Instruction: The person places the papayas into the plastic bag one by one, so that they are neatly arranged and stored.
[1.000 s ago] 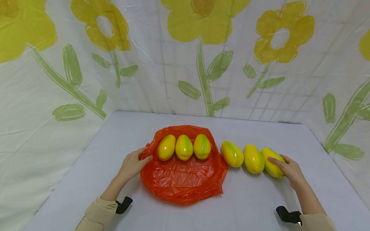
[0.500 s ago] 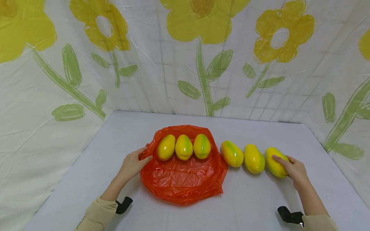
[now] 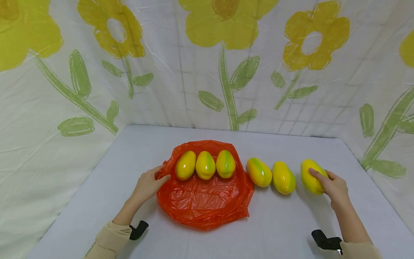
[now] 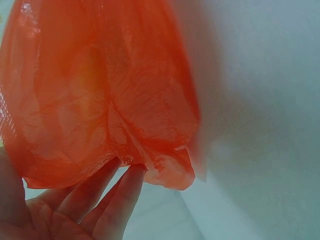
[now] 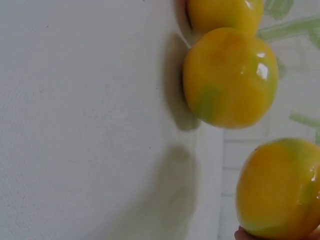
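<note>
Item: yellow-green mango [image 3: 311,176], rightmost of six, held in the right hand [image 3: 334,187]. Fingers were curled over its top and near side, thumb underneath out of view; the fruit appeared lifted just clear of the table [image 3: 129,151], since the right wrist view showed a separate shadow on the cloth below it [image 5: 280,187]. The grip wrapped the broad middle of the fruit, probably because its glossy skin would slip from a fingertip pinch.

Adjacent: two further loose mangoes, one [image 3: 283,177] near the held fruit and another [image 3: 259,172] just beside the bag, lay on the table in a slanted row, apart from one another and within reach of the right hand.

Centre: an orange plastic bag [image 3: 203,201], spread flat and crumpled. Three mangoes [image 3: 205,165] stood side by side at its far edge, close together, seemingly on or inside the film; which could not be told.

Left hand [image 3: 147,185]: rested at the bag's left edge, fingers [image 4: 117,200] loosely extended beneath and against the film, not clenched. The left wrist view showed the plastic draped over the fingertips, so the hand seemed to steady or raise that edge.

Surround: a white table cover; backdrop cloth [image 3: 226,54] printed with yellow flowers and green stems; beige sleeves and dark wrist mounts on both forearms.
</note>
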{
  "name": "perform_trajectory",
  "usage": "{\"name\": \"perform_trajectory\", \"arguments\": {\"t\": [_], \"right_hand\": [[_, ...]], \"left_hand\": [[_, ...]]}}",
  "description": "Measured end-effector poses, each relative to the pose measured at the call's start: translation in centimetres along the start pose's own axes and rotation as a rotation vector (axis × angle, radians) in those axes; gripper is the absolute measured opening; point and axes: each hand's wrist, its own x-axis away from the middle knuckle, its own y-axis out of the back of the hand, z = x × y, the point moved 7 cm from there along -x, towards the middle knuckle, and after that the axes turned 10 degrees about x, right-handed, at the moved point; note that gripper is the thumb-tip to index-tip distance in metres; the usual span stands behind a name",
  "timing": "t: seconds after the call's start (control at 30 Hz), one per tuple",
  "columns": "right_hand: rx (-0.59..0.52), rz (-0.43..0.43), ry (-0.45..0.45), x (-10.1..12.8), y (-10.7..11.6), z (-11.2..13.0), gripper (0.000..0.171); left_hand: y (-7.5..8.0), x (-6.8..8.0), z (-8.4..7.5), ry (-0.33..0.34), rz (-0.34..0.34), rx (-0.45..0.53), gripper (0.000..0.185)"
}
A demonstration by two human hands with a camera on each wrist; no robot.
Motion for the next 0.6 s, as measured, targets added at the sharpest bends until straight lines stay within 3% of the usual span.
{"name": "perform_trajectory", "arguments": {"t": [0.6], "right_hand": [[-0.013, -0.033, 0.058, 1.8, -0.3, 2.4, 0.088]], "left_hand": [[0.1, 0.1, -0.2, 0.001, 0.000, 0.006, 0.051]]}}
